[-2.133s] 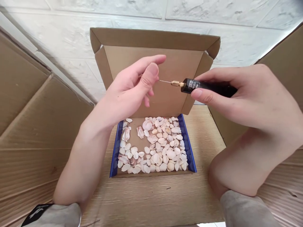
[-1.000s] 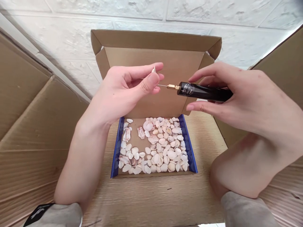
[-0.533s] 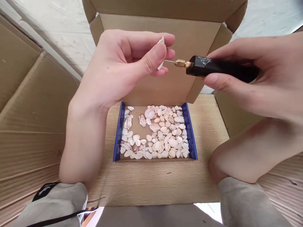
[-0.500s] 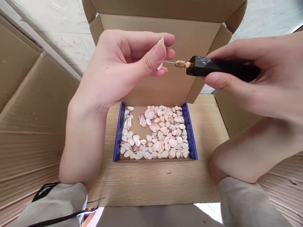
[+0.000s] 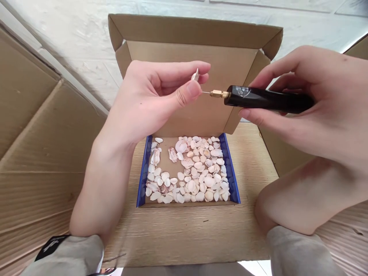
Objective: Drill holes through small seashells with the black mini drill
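Raised above the box, my left hand pinches a small pale seashell between thumb and fingers; most of the shell is hidden. My right hand is wrapped round a black mini hand drill held level, pointing left. A brass chuck at its front carries a thin bit. The bit's tip ends behind my left thumb, at or close to the shell; I cannot tell whether it touches. Below, many pale and reddish seashells lie in the blue-sided cardboard box.
The box's open lid stands up behind my hands, before a white wall. Tall cardboard panels flank the left side, and more cardboard stands at the right. A thin dark sliver lies on the wooden table.
The view has tilted up, so hands, box and lid appear lower. The shell has turned and shows less above my left thumb. Less of the bit is visible between chuck and thumb.
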`<control>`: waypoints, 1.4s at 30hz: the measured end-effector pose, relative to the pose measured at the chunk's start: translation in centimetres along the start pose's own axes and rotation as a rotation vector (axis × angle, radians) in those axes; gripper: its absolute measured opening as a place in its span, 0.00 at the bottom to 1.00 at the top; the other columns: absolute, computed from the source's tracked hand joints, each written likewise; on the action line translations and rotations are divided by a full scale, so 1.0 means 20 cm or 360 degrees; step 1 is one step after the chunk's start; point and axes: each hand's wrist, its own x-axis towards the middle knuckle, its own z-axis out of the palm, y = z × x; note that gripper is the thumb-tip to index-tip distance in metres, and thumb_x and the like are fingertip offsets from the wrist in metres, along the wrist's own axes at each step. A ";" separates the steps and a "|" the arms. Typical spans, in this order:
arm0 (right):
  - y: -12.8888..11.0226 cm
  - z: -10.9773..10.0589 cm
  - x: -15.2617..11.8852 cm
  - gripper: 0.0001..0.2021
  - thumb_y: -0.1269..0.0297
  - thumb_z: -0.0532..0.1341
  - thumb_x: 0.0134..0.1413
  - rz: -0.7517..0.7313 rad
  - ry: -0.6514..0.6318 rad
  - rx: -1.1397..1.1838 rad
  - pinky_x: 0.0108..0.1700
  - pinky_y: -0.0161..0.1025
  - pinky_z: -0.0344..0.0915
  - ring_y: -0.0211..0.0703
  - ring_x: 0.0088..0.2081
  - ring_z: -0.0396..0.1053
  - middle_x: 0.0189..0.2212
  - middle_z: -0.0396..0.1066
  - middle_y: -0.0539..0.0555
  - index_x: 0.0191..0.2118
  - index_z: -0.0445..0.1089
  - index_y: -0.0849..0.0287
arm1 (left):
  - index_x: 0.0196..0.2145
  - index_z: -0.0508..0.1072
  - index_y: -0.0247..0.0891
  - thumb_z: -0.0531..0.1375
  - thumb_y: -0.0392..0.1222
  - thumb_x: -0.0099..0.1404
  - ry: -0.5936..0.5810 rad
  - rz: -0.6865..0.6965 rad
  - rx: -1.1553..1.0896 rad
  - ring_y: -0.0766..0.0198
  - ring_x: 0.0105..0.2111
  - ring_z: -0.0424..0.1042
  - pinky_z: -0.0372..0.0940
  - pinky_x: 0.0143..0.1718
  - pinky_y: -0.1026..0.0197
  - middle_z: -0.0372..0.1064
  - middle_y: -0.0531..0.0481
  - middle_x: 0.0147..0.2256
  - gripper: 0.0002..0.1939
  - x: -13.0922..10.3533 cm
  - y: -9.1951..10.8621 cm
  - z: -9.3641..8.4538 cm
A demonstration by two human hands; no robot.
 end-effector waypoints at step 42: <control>-0.06 0.03 0.02 0.08 0.54 0.62 0.59 0.0008 0.0227 0.0180 0.44 0.48 0.67 0.50 0.45 0.72 0.43 0.75 0.52 0.43 0.71 0.45 | 0.44 0.81 0.49 0.65 0.45 0.64 0.0068 0.0051 0.0067 0.46 0.52 0.76 0.73 0.56 0.45 0.79 0.54 0.45 0.11 -0.03 0.07 -0.04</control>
